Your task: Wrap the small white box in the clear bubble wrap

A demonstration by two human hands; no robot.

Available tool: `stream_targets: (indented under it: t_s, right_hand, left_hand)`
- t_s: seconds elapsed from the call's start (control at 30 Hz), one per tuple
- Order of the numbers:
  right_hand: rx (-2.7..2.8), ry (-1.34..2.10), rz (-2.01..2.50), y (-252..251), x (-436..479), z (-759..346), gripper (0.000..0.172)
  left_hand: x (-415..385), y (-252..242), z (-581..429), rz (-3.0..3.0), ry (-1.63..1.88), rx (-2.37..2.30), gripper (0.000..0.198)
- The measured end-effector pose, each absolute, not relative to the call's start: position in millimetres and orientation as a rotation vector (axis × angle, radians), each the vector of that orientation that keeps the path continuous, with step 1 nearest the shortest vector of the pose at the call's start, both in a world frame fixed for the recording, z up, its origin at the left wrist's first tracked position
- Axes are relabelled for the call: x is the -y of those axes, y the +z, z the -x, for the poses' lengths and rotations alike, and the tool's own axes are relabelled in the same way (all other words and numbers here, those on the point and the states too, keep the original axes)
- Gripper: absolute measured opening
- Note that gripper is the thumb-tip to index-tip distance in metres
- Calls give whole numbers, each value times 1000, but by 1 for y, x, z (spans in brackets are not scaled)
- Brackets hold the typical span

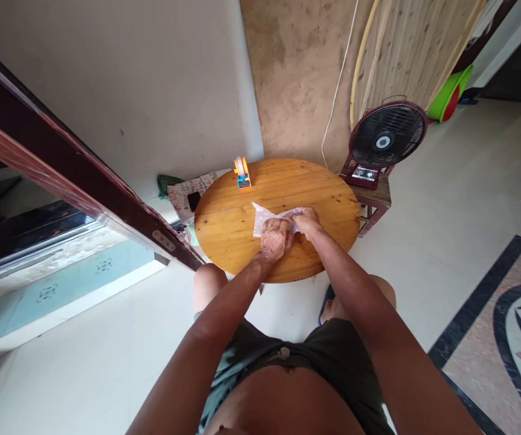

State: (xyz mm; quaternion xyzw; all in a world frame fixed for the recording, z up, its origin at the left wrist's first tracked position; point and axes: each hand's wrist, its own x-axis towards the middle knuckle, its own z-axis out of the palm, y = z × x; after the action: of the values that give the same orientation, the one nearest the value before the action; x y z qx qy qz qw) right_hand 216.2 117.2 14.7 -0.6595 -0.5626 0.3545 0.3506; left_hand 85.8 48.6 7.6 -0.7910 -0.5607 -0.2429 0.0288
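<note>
A crumpled sheet of bubble wrap (pixel 262 217) lies on the round wooden table (pixel 224 232), one corner sticking up at its left. My left hand (pixel 276 237) is closed over its front middle part, back of the hand up, fingers curled and pressing down. At the right end, my right hand (pixel 306 222) grips the wrap with bent fingers. Whether anything is wrapped inside is hidden by the hands and folds. Toward the far edge of the table stands a tape dispenser (pixel 243 174), orange and blue, with a roll of tape in it.
Right of the table, an electric fan (pixel 382 140) sits on a wooden stool (pixel 380 194). A printed sack (pixel 188 194) with a dark phone-like object (pixel 194 200) lies to the left. A wall (pixel 197 90) rises behind; a dark door frame (pixel 83 157) stands at left.
</note>
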Motion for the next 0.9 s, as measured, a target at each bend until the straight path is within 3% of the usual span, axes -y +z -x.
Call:
stream_targets:
  t_s: [0.13, 0.3, 0.43, 0.73, 0.9]
  right_hand:
    - [1356, 999, 1673, 21, -115, -206, 18]
    - [1272, 1111, 1643, 28, -110, -198, 15]
    - [1191, 1179, 1550, 31, -106, -197, 11]
    - [1278, 1078, 1524, 29, -99, -190, 43]
    - [1470, 867, 1569, 14, -95, -192, 42]
  left_hand:
    - [-62, 14, -65, 2602, -847, 1712, 33]
    - [-88, 29, -55, 2671, -895, 1844, 53]
    - [-100, 38, -55, 2759, -806, 1823, 57]
    - [-120, 43, -50, 2789, -686, 1891, 62]
    - [-123, 46, -50, 2836, -684, 1819, 69]
